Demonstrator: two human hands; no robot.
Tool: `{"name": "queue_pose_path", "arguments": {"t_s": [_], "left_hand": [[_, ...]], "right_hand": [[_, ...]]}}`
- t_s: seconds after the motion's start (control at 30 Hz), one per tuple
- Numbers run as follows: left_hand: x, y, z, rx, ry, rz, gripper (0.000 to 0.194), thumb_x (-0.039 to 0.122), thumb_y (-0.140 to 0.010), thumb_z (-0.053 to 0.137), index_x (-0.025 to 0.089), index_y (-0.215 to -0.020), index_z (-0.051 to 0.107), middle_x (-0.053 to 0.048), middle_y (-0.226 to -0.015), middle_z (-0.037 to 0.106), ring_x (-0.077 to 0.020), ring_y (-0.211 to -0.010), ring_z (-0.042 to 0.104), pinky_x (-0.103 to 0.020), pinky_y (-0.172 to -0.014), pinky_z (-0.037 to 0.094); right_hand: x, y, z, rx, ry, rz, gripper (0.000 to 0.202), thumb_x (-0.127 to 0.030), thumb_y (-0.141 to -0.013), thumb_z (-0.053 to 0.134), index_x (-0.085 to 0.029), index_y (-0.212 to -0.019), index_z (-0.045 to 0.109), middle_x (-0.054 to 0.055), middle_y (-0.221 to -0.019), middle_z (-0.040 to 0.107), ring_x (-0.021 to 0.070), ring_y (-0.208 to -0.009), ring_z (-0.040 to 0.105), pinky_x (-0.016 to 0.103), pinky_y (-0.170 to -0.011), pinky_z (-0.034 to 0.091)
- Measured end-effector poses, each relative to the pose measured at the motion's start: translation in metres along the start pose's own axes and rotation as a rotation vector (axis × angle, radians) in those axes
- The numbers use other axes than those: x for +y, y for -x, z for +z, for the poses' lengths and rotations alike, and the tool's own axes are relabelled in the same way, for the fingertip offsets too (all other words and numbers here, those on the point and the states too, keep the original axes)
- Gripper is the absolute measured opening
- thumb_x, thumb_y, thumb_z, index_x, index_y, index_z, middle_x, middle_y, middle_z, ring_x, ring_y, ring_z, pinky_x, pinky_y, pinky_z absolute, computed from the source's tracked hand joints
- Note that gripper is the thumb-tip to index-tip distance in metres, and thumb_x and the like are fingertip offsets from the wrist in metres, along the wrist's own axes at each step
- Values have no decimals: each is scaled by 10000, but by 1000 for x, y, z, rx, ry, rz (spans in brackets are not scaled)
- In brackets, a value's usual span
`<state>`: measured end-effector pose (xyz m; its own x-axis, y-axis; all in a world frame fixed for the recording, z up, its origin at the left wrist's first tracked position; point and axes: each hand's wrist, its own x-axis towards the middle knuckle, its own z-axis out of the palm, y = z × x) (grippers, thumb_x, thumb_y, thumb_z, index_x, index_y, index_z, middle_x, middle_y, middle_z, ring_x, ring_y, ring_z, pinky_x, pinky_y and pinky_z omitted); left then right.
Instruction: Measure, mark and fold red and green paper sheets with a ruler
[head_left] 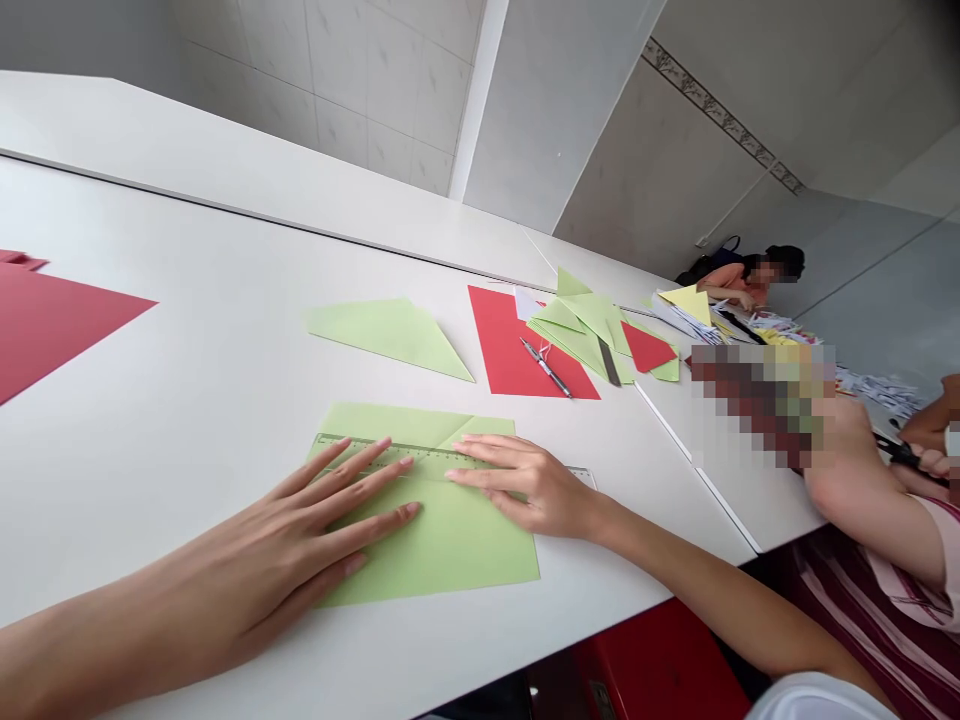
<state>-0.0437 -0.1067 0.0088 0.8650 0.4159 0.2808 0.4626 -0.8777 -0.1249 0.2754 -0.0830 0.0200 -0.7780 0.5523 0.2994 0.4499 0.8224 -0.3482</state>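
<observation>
The person's left hand [300, 540], fingers spread, and right hand [532, 480], just apart at three o'clock, rest flat on a clear plastic ruler [430, 461] laid across a light-green paper sheet [450, 545] on the white table [202, 370]. From here I see a four-sided pale-green paper piece [394, 335] at twelve, a bright-red paper sheet [496, 345] bearing a grey-and-black pen [547, 369] at one, and dark-red paper [60, 325] at ten.

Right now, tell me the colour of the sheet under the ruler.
The sheet is light green, best seen in the head view.
</observation>
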Motion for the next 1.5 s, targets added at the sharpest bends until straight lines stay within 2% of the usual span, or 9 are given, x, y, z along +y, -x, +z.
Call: {"name": "queue_pose_path", "arguments": {"t_s": [0.2,0.33,0.53,0.67,0.8,0.93,1.03,1.23,1.5], "left_hand": [[4,3,-5,2,43,21,676,180,-909,465,285,-1547,269,2,-1611,262,-236,-1503,212,-391,-1233,242],[10,4,-10,40,45,37,702,149,-873,450,241,-1547,279,-16,-1608,275,-242,-1504,214,-385,-1224,261],[22,3,-25,-39,107,44,722,161,-858,466,209,-1550,266,-49,-1601,279,-261,-1496,229,-405,-1204,316],[24,0,-32,-15,252,-8,676,124,-836,480,209,-1498,373,-41,-1587,312,-237,-1502,207,-407,-1231,278],[27,-2,-33,-10,283,-18,561,131,-837,485,192,-1394,502,1,-1602,270,-250,-1516,145,-434,-1254,230],[30,5,-22,-37,281,9,607,149,-857,493,179,-1458,420,20,-1590,301,-243,-1520,142,-472,-1274,160],[31,10,-12,-42,359,4,724,129,-858,493,167,-1542,257,-25,-1546,397,-229,-1510,189,-487,-1272,173],[29,6,-9,-8,576,-108,690,189,-891,482,373,-1526,285,60,-1482,493,-171,-1467,310,-399,-1252,268],[29,-3,-22,-54,472,-62,520,187,-873,520,264,-1387,524,25,-1500,474,-238,-1510,210,-468,-1258,226]], "right_hand": [[22,-7,-19,159,119,147,282,-297,-990,472,-276,-1107,727,4,-1222,719,158,-1175,640,324,-1033,515],[83,-11,-51,389,322,489,382,-346,-976,436,-157,-1251,623,188,-1209,663,320,-1144,618,550,-978,491],[137,-9,-59,237,293,562,405,-309,-897,534,-234,-1291,587,130,-1213,682,320,-998,677,480,-859,537],[117,-8,-61,253,197,479,289,-281,-950,426,-249,-1084,680,93,-1103,716,288,-1018,682,443,-872,543],[64,-8,-55,328,-74,320,254,-241,-984,410,-253,-964,662,46,-893,719,221,-890,715,375,-813,589],[5,-10,-23,51,-315,92,132,-149,-972,516,-263,-969,581,48,-1204,721,194,-1176,658,356,-1013,537],[-17,-13,-1,-132,-241,-22,147,-284,-954,618,-255,-1012,486,102,-1405,605,227,-1412,445,463,-1164,389],[-2,-19,2,-190,-136,-50,155,-110,-973,446,-261,-1009,438,109,-1489,513,191,-1441,397,488,-1177,339],[15,-27,-1,-150,-213,-50,234,-23,-910,425,-256,-920,413,94,-1489,516,248,-1410,446,445,-1022,512]]}}
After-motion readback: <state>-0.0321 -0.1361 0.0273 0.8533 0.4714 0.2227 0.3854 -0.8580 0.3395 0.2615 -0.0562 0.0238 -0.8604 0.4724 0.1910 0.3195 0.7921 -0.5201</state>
